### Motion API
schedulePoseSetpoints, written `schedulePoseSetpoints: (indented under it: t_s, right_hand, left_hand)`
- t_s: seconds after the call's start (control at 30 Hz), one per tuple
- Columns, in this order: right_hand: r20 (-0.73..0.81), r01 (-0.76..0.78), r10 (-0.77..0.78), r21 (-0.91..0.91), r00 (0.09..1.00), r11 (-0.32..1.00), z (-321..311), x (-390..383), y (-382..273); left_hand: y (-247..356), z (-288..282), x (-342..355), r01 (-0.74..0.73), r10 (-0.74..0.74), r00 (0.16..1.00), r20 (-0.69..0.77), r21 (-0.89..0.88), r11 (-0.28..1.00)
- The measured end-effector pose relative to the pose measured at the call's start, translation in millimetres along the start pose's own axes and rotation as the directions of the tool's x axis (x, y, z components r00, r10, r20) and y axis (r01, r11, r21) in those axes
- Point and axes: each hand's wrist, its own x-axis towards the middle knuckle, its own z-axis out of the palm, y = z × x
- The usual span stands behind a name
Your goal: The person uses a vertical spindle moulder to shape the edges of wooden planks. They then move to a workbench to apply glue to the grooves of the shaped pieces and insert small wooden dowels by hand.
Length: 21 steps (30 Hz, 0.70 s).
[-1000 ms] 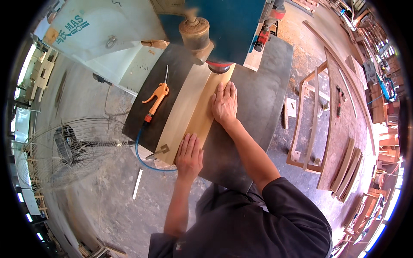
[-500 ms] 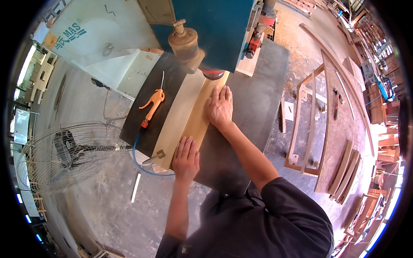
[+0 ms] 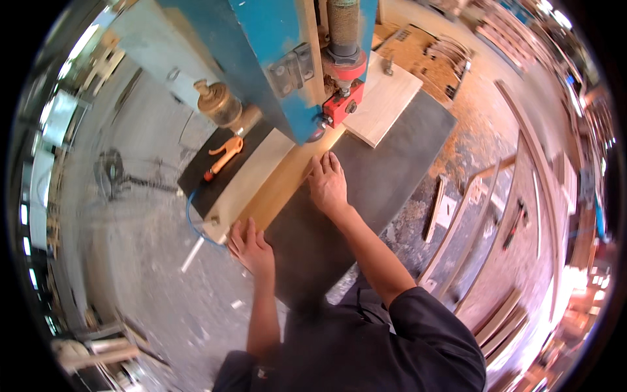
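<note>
We find the view swung round since half a second ago, and the person's left grip now fans its fingers on the near end of the yellow board, where they lay close together before. The right grip bends slightly and rests its fingertips by the board's right edge, short of the red block on the blue machine. Both are released, we judge, laid on the wood and wrapped round nothing, so the board seems steadied by light contact alone. It lies on the dark desk, alongside a pale board, its far end reaching under the machine.

Counting, we get two hands, one yellow board, one pale board, one orange air gun (its nozzle is hard to make out), one blue hose and one red block.
</note>
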Motion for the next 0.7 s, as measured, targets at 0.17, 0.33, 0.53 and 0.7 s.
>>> schedulePoseSetpoints:
  t_s: [0.17, 0.33, 0.53, 0.7]
  right_hand:
    - [0.016, 0.257, -0.261, 0.131, 0.965, 0.957, -52, 37, 84]
    - [0.083, 0.450, -0.453, 0.058, 0.888, 0.891, -71, 99, 133]
    - [0.269, 0.557, -0.556, 0.079, 0.787, 0.827, -47, 137, 149]
    - [0.334, 0.516, -0.537, 0.157, 0.774, 0.842, -34, 143, 163]
  left_hand:
    - [-9, 14, -8, 0.139, -0.142, 0.989, -0.030, -0.100, 0.985]
    - [-4, 16, -15, 0.276, -0.293, 0.949, -0.118, -0.142, 0.951]
    - [-6, 19, -19, 0.300, -0.318, 0.937, -0.141, -0.137, 0.944]
    - [-2, 22, -25, 0.329, -0.344, 0.933, -0.101, -0.139, 0.934]
